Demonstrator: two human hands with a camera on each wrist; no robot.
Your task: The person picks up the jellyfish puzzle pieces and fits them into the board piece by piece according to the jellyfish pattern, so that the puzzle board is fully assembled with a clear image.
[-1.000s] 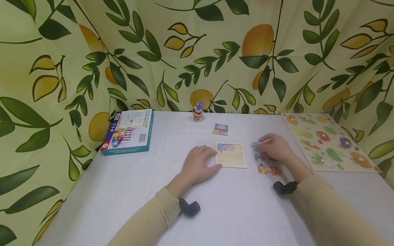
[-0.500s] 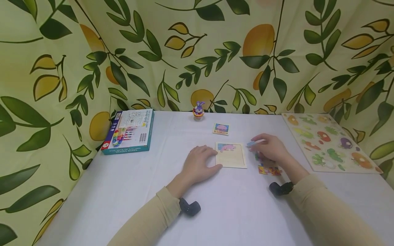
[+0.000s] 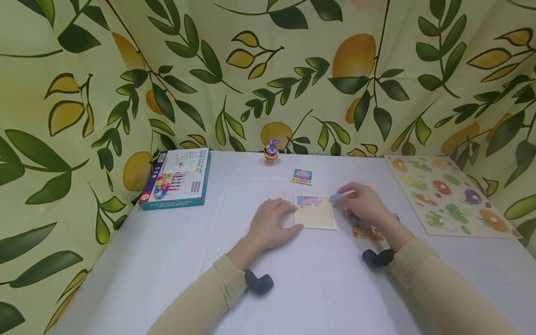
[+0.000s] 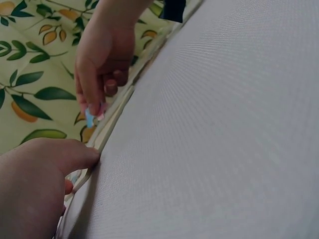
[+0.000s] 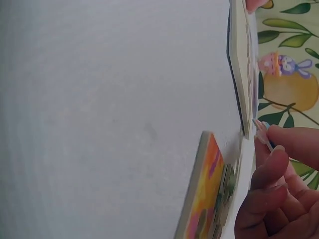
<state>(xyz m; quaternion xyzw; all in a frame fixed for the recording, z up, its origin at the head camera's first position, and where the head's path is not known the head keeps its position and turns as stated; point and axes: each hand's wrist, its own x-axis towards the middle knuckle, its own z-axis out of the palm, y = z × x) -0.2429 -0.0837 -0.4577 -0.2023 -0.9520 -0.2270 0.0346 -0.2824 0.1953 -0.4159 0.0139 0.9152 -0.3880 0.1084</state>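
A square wooden puzzle board (image 3: pixel 314 219) lies in the middle of the table, with blue and pink pieces (image 3: pixel 310 201) fitted along its far left part. My left hand (image 3: pixel 271 222) rests at its left side, the thumb at the near left corner and fingertips on the left edge. My right hand (image 3: pixel 363 204) pinches a light blue puzzle piece (image 3: pixel 335 197) between thumb and forefinger, right at the board's far right corner. In the right wrist view the piece (image 5: pixel 263 131) overlaps the board's end. Loose colourful puzzle pieces (image 3: pixel 358 231) lie below the right hand, partly hidden by it.
A small jellyfish picture card (image 3: pixel 302 176) lies beyond the board, with a purple bunny figurine (image 3: pixel 271 151) farther back. The bead-set box (image 3: pixel 180 179) stands at the left. A large vegetable board (image 3: pixel 450 195) lies at the right. Patterned cloth hangs behind the table.
My right hand has moved left with the light blue piece, from above the loose pieces to the board's far right corner. The left hand has stayed at the board's left side.
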